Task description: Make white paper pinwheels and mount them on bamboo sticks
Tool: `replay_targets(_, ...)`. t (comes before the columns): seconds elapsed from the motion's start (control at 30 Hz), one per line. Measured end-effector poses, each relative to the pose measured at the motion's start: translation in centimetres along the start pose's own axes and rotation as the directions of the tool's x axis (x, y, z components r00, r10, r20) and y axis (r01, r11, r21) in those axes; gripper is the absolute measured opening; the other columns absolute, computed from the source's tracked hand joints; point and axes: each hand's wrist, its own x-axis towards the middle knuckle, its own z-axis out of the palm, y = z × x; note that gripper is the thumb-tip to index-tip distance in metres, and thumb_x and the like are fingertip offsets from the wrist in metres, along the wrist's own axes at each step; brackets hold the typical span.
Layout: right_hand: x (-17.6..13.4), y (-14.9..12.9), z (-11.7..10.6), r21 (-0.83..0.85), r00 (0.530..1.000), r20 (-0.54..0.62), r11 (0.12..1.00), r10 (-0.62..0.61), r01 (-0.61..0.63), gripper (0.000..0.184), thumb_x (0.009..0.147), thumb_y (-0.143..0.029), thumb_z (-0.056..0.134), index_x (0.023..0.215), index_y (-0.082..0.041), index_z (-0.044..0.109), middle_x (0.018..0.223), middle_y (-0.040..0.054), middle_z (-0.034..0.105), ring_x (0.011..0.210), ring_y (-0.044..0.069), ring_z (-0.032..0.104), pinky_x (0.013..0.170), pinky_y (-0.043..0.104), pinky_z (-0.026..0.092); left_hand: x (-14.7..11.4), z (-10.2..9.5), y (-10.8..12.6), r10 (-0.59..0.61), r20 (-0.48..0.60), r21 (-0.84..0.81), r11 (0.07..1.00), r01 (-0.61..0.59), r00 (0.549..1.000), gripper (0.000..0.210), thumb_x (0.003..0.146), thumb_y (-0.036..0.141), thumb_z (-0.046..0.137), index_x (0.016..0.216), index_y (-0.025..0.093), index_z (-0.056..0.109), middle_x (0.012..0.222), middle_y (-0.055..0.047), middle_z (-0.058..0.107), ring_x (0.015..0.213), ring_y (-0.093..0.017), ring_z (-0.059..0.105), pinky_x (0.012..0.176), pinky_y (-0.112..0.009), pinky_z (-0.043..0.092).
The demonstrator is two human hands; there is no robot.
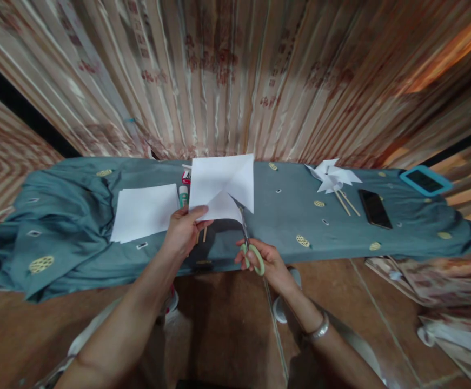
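A square white sheet of paper (219,178) is held up by my left hand (184,229), its thumb pressing on the lower left corner. My right hand (263,258) grips green-handled scissors (255,259), fingers through the loops. The blades lie in a slit that runs from the lower right corner toward the paper's middle. Faint diagonal creases show on the sheet, and its lower flap bends away. Partly hidden behind the paper are a glue stick (184,195), a small red item (186,176) and thin wooden sticks (205,234).
A stack of white paper (146,213) lies to the left on the blue-green cloth (287,205). White paper pinwheels (332,175) on wooden sticks, a dark phone (375,208) and a blue-framed tablet (425,180) lie to the right. A striped curtain (227,81) hangs behind.
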Motion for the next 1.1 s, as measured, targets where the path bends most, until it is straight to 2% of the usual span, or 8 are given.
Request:
replay_targets(0.17, 0.3, -0.4, -1.0, 0.001, 0.999, -0.045, 1.0, -0.019, 0.019, 0.046, 0.078, -0.057, 0.063, 0.102, -0.018, 0.061, 0.075, 0.0028, 0.067, 0.061, 0.012, 0.056, 0.054, 0.023, 0.041, -0.5, 0.0, -1.3, -0.056, 0.122, 0.178, 0.984, 0.034, 0.991, 0.029, 0.04, 0.022, 0.086, 0.065, 0.013, 0.072, 0.061, -0.003, 0.07, 0.055, -0.013, 0.06, 0.051, -0.022, 0.047)
replay_targets(0.23, 0.3, -0.7, -1.5, -0.011, 0.999, -0.045, 1.0, -0.029, 0.029, 0.046, 0.079, -0.057, 0.062, 0.103, -0.018, 0.061, 0.078, 0.0036, 0.068, 0.064, 0.012, 0.057, 0.056, 0.024, 0.042, -0.6, 0.1, -1.8, -0.084, 0.136, 0.215, 0.975, 0.053, 0.987, 0.028, 0.041, 0.025, 0.087, 0.063, 0.013, 0.073, 0.059, -0.004, 0.069, 0.053, -0.013, 0.059, 0.049, -0.022, 0.046)
replay_targets(0.3, 0.3, -1.0, -1.9, -0.025, 0.999, -0.038, 0.999, -0.031, 0.03, 0.048, 0.079, -0.058, 0.061, 0.105, -0.018, 0.06, 0.084, 0.0047, 0.068, 0.069, 0.013, 0.059, 0.06, 0.025, 0.043, -0.5, 0.3, -2.0, -0.084, 0.118, 0.194, 0.979, 0.06, 0.989, 0.029, 0.043, 0.027, 0.087, 0.064, 0.014, 0.073, 0.061, -0.004, 0.07, 0.054, -0.014, 0.061, 0.051, -0.022, 0.047)
replay_targets(0.43, 0.1, -1.1, -2.3, -0.05, 1.0, 0.022, 0.999, 0.0, 0.001, 0.054, 0.078, -0.061, 0.061, 0.111, -0.019, 0.058, 0.092, 0.0067, 0.067, 0.075, 0.015, 0.06, 0.066, 0.028, 0.046, -0.2, 1.0, -1.6, -0.032, 0.071, 0.031, 0.999, 0.029, 0.997, 0.035, 0.044, 0.028, 0.087, 0.073, 0.014, 0.073, 0.069, -0.005, 0.073, 0.063, -0.016, 0.066, 0.057, -0.023, 0.049)
replay_targets(0.53, -0.1, -0.8, -2.2, -0.067, 0.997, 0.078, 0.998, 0.015, -0.01, 0.057, 0.077, -0.063, 0.061, 0.113, -0.019, 0.057, 0.093, 0.007, 0.066, 0.078, 0.016, 0.06, 0.071, 0.031, 0.047, 0.0, 1.2, -1.0, -0.047, 0.031, -0.043, 0.998, 0.049, 0.998, 0.037, 0.045, 0.025, 0.086, 0.077, 0.015, 0.071, 0.074, -0.003, 0.074, 0.066, -0.014, 0.065, 0.054, -0.021, 0.048)
replay_targets(0.67, -0.2, -0.6, -1.7, -0.117, 0.993, 0.111, 0.993, 0.044, -0.031, 0.059, 0.077, -0.063, 0.061, 0.116, -0.019, 0.056, 0.095, 0.0063, 0.066, 0.082, 0.016, 0.06, 0.075, 0.031, 0.047, -0.1, 1.3, -1.0, -0.097, 0.009, -0.038, 0.994, 0.098, 0.995, 0.032, 0.048, 0.021, 0.085, 0.076, 0.016, 0.069, 0.073, 0.0, 0.073, 0.061, -0.011, 0.063, 0.051, -0.018, 0.046)
replay_targets(0.87, 0.1, -0.5, -0.5, -0.221, 0.994, 0.101, 0.975, 0.03, -0.007, 0.056, 0.075, -0.058, 0.065, 0.114, -0.018, 0.059, 0.09, 0.0045, 0.065, 0.077, 0.016, 0.058, 0.072, 0.029, 0.045, -0.6, 2.0, -2.5, -0.078, 0.045, -0.009, 0.997, 0.078, 0.996, 0.033, 0.045, 0.021, 0.086, 0.073, 0.015, 0.071, 0.072, -0.003, 0.074, 0.065, -0.015, 0.064, 0.06, -0.024, 0.049)
replay_targets(1.1, 0.5, -0.1, 0.0, -0.209, 1.0, 0.006, 0.978, 0.028, -0.026, 0.053, 0.076, -0.055, 0.066, 0.111, -0.016, 0.061, 0.084, 0.0038, 0.064, 0.076, 0.015, 0.059, 0.072, 0.029, 0.046, -0.9, 2.4, -3.6, -0.051, 0.075, 0.042, 0.998, 0.048, 0.996, 0.034, 0.045, 0.024, 0.085, 0.075, 0.014, 0.072, 0.074, -0.004, 0.074, 0.07, -0.017, 0.065, 0.07, -0.029, 0.05)
